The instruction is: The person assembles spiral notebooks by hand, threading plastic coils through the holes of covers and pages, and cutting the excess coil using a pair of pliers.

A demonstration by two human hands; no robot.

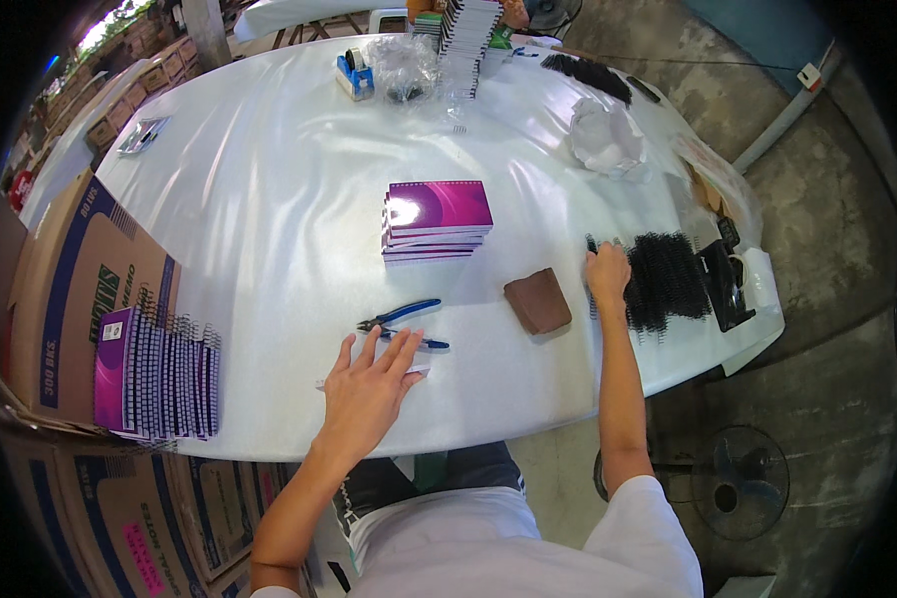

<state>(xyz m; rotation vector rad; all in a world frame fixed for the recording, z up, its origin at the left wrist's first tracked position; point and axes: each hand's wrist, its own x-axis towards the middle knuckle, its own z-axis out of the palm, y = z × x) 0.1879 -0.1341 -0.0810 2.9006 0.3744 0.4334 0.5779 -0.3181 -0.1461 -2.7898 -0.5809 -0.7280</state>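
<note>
- While the left hand [364, 389] rests open over a pale flat item [420, 371], perhaps steadying it, blue-handled pliers [405, 311] lie just beyond, conveniently near
- Right hand [609, 271]: fingers curled at black spiral coils [668, 279]; firm grip indiscernible
- Purple notebooks [441, 206]: stacked mid-desk [279, 219], seemingly to suit either hand's reach

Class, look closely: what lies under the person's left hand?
A flat white object shows beside the bare left hand, on the glossy white tablecloth. The hand covers its middle, so its full shape cannot be told.
</note>
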